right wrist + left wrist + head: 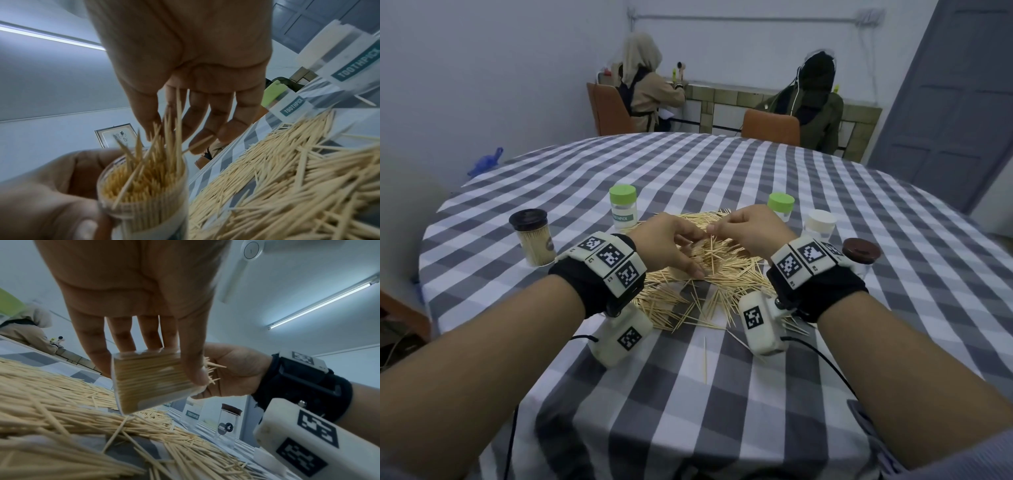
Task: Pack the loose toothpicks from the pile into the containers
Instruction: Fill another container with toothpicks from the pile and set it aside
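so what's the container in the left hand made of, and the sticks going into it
Container: looks like clear glossy plastic, since the packed sticks show through its wall; thin glass can't be ruled out. Toothpicks: pale matte wood or bamboo, slim with pointed ends.

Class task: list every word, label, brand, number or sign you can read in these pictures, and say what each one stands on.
"TOOTHPICK" on the white-lidded container, teal band.
"TOOTHPICK" on the green-lidded container, last letters blurred.
"OOTHPICK" on the left green-lidded container, first letter hidden.
"TOOTHPICK" on a clear container.
Round black sticker on the dark-lidded jar: too small to read.
Framed picture: characters blurred, unreadable.
Wrist markers: coded squares; tiny characters beside them unreadable.
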